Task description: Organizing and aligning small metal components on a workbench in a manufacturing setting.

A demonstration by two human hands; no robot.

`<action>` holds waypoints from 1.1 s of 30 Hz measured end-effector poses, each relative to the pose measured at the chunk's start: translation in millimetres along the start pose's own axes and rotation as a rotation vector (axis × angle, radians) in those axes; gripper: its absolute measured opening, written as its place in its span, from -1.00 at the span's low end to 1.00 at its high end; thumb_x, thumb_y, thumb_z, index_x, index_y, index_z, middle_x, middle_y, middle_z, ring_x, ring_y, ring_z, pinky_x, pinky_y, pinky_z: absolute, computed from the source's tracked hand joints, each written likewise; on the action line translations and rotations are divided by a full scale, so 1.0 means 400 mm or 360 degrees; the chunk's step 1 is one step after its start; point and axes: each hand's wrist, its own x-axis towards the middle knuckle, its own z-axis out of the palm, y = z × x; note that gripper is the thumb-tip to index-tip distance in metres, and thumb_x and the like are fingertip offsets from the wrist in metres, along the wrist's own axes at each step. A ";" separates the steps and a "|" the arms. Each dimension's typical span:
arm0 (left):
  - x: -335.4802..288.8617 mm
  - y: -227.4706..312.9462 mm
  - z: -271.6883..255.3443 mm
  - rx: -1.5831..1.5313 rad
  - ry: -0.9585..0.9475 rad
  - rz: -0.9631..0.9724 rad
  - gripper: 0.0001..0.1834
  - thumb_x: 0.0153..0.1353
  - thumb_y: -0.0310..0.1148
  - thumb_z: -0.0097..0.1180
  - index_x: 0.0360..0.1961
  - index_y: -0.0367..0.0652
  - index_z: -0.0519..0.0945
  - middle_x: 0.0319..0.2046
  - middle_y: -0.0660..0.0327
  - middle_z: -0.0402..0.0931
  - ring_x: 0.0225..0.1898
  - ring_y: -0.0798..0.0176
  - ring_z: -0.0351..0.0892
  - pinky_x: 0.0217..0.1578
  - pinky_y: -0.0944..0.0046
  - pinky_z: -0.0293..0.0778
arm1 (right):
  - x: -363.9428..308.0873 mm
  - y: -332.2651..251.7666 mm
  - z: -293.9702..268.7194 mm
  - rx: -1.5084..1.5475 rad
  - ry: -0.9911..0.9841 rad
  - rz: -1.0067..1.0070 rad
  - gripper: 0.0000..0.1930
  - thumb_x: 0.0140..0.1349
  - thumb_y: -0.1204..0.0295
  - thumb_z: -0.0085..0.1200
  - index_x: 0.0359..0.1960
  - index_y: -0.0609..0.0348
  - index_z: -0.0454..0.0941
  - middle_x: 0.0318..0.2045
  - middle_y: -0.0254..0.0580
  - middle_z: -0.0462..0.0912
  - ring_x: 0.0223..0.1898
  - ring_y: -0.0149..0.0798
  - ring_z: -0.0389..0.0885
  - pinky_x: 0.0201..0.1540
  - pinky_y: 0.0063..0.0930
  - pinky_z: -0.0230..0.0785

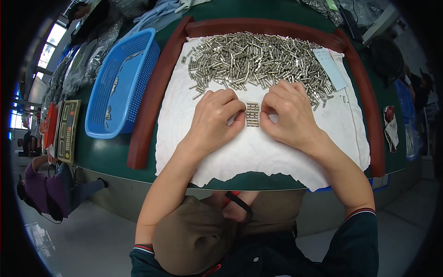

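Observation:
A short row of small metal pins point(252, 114) lies side by side on a white cloth point(258, 152). My left hand point(217, 119) presses its fingertips against the row's left end. My right hand point(287, 113) presses against the right end, so the row is squeezed between both hands. Just beyond my fingers spreads a large loose pile of the same metal pins point(251, 60), covering the far part of the cloth.
A dark red raised border point(147, 115) frames the cloth on a green table. A blue plastic basket point(122, 83) stands to the left. A pale paper slip point(331, 68) lies at the pile's right. Another person point(50, 187) sits at lower left.

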 end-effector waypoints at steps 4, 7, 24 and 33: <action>-0.002 0.001 -0.001 -0.0002 -0.0008 0.0003 -0.87 -0.12 -0.55 0.27 -0.50 -0.16 0.57 -0.52 0.27 0.46 -0.48 0.20 0.48 -0.40 0.21 0.29 | -0.004 -0.007 -0.002 0.0020 -0.0151 0.0020 -0.93 -0.16 0.54 0.15 -0.60 0.15 0.51 -0.55 -0.27 0.49 -0.35 -0.19 0.45 -0.21 -0.26 0.16; 0.002 0.006 0.004 -0.0003 0.0012 0.0024 -0.86 -0.12 -0.55 0.26 -0.52 -0.15 0.54 -0.54 0.27 0.44 -0.50 0.19 0.46 -0.41 0.20 0.27 | -0.004 -0.011 0.004 -0.0010 -0.0136 -0.0019 -0.93 -0.17 0.54 0.14 -0.61 0.15 0.50 -0.55 -0.27 0.48 -0.36 -0.18 0.44 -0.21 -0.25 0.16; -0.002 0.002 0.002 0.0061 0.0041 -0.0022 -0.84 -0.11 -0.60 0.17 -0.43 -0.20 0.64 -0.51 0.23 0.47 -0.48 0.17 0.45 -0.41 0.19 0.31 | -0.006 0.003 0.004 -0.0116 -0.0047 -0.0082 -0.91 -0.14 0.57 0.15 -0.55 0.14 0.51 -0.53 -0.28 0.47 -0.35 -0.19 0.46 -0.19 -0.29 0.22; -0.002 0.004 0.008 0.0024 0.0076 -0.0006 -0.88 -0.13 -0.56 0.17 -0.48 -0.20 0.60 -0.50 0.21 0.43 -0.46 0.13 0.44 -0.38 0.15 0.29 | -0.006 0.003 0.010 -0.0134 -0.0028 -0.0090 -0.90 -0.10 0.56 0.19 -0.53 0.13 0.52 -0.49 -0.29 0.49 -0.31 -0.20 0.47 -0.17 -0.27 0.23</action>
